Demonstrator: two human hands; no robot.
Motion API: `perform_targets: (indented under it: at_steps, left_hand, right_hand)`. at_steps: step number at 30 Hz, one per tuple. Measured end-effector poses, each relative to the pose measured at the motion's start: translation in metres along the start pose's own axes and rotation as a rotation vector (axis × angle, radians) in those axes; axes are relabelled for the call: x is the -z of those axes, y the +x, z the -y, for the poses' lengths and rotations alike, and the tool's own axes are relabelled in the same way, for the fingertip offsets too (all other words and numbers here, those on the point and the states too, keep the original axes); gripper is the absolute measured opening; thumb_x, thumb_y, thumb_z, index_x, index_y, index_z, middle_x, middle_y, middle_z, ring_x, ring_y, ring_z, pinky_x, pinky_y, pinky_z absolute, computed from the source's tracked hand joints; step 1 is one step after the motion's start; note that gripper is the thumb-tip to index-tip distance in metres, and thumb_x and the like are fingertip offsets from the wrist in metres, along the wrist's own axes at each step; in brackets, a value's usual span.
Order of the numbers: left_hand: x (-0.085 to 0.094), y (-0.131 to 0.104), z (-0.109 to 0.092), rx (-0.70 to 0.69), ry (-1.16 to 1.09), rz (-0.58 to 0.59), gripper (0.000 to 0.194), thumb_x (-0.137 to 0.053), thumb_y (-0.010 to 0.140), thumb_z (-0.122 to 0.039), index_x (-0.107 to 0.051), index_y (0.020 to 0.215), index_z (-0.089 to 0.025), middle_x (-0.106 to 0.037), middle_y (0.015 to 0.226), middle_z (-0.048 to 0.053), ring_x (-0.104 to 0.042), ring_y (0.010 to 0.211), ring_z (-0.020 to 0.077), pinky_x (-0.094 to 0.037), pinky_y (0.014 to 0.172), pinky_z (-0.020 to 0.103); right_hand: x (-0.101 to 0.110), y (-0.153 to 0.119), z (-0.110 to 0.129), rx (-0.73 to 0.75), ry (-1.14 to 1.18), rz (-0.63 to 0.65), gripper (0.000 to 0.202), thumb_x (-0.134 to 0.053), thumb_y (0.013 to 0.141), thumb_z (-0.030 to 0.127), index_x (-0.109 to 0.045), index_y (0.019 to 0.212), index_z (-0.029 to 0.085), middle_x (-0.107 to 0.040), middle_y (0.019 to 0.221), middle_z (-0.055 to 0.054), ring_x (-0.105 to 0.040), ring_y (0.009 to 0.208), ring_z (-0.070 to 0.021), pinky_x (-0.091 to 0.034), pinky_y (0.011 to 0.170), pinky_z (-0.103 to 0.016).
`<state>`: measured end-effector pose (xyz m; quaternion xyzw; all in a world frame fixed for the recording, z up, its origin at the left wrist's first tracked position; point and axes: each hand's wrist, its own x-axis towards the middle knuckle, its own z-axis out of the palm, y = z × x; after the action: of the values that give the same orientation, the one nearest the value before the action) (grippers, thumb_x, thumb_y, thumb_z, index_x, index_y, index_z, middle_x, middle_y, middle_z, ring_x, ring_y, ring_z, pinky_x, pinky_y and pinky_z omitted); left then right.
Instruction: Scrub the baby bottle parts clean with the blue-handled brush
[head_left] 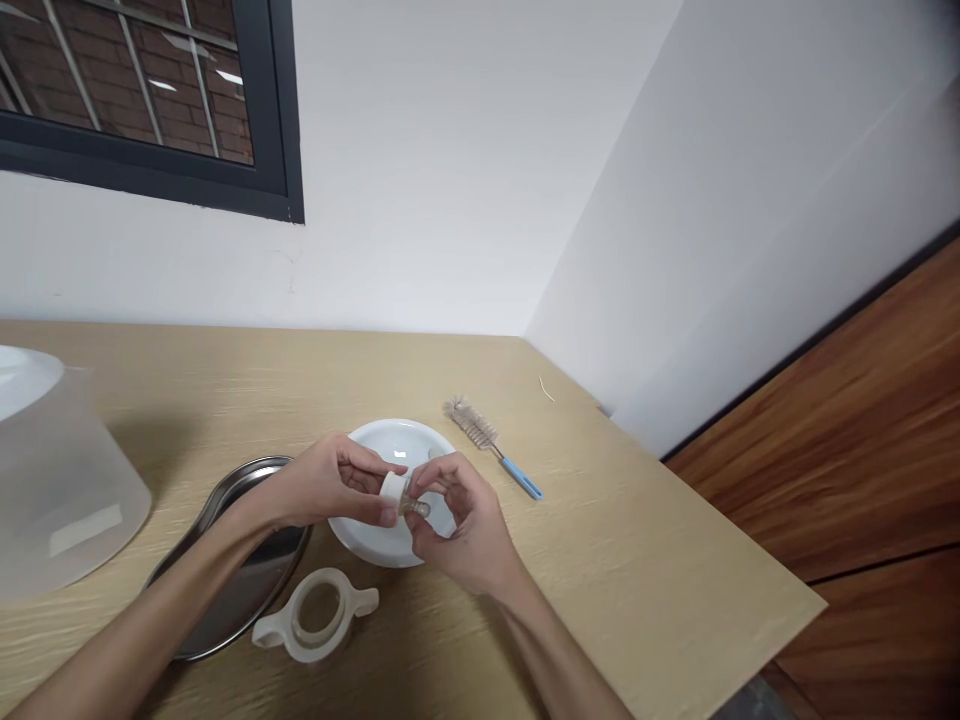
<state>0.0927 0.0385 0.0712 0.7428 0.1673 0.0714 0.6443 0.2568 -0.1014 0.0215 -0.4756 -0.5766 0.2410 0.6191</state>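
Note:
Above a white bowl (pixel 390 548), both hands meet at a small white ring-shaped cap (pixel 392 488) with a clear nipple (pixel 418 508) sticking out to the right. My left hand (pixel 337 482) pinches the white cap between thumb and fingers. My right hand (pixel 463 525) has its thumb and fingers closed round the clear nipple beside the cap. Just below the bowl lies a translucent white ring with two handles (pixel 318 615). A kidney-shaped metal tray (pixel 232 600) sits under my left forearm, which hides part of it.
A bottle brush with a blue handle (pixel 520 478) lies right of the bowl on the wooden table (pixel 622 540). At the far left stands a large translucent container (pixel 71 500). A thin white strip (pixel 546 388) rests near the back right edge. Walls border the table behind.

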Motion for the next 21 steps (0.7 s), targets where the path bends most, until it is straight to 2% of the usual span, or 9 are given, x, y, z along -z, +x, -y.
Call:
perform_targets:
  at_steps: [8,12,15,17,21]
  left_hand:
    - [0.0004,-0.0005,0.0013,-0.02,-0.022,-0.003,0.035,-0.091,0.065,-0.036,-0.084,0.091,-0.013,-0.071,0.074,0.005,-0.053,0.065,0.014,-0.043,0.059,0.026]
    - [0.0009,-0.0005,0.0008,-0.021,-0.006,-0.004,0.034,-0.091,0.065,-0.035,-0.085,0.092,-0.015,-0.072,0.07,0.004,-0.053,0.062,0.0138,-0.046,0.059,0.026]
    - [0.0024,-0.0006,0.0005,-0.028,0.0,0.012,0.036,-0.091,0.066,-0.035,-0.086,0.096,-0.016,-0.076,0.08,0.006,-0.057,0.069,0.0159,-0.048,0.064,0.027]
    - [0.0035,-0.0008,0.0009,-0.025,0.016,0.018,0.038,-0.091,0.067,-0.036,-0.085,0.099,-0.017,-0.077,0.083,0.007,-0.059,0.072,0.0168,-0.048,0.066,0.028]
    - [0.0039,-0.001,0.0023,-0.013,0.036,-0.006,0.039,-0.092,0.066,-0.038,-0.085,0.095,-0.014,-0.073,0.077,0.006,-0.056,0.069,0.0154,-0.045,0.063,0.027]
  right_hand:
    - [-0.0002,0.0014,0.0032,-0.017,0.019,0.013,0.036,-0.067,0.073,0.003,-0.058,0.099,0.026,-0.068,0.094,0.001,-0.07,0.09,-0.0149,-0.056,0.078,-0.027]
    - [-0.0005,0.0007,0.0033,-0.033,0.011,0.01,0.037,-0.067,0.072,0.002,-0.059,0.099,0.026,-0.069,0.095,0.001,-0.07,0.09,-0.0147,-0.056,0.078,-0.027]
    - [-0.0008,0.0007,0.0025,-0.029,0.012,0.001,0.037,-0.067,0.072,0.002,-0.059,0.098,0.026,-0.068,0.094,0.002,-0.07,0.09,-0.0144,-0.056,0.078,-0.027]
    - [-0.001,0.0009,0.0017,-0.028,0.016,0.0,0.035,-0.068,0.073,0.003,-0.059,0.098,0.026,-0.068,0.094,0.002,-0.07,0.089,-0.0143,-0.056,0.078,-0.027]
    - [-0.0016,0.0013,0.0001,-0.014,0.023,-0.012,0.032,-0.069,0.075,0.005,-0.059,0.098,0.025,-0.069,0.094,0.001,-0.07,0.088,-0.0147,-0.058,0.08,-0.029]
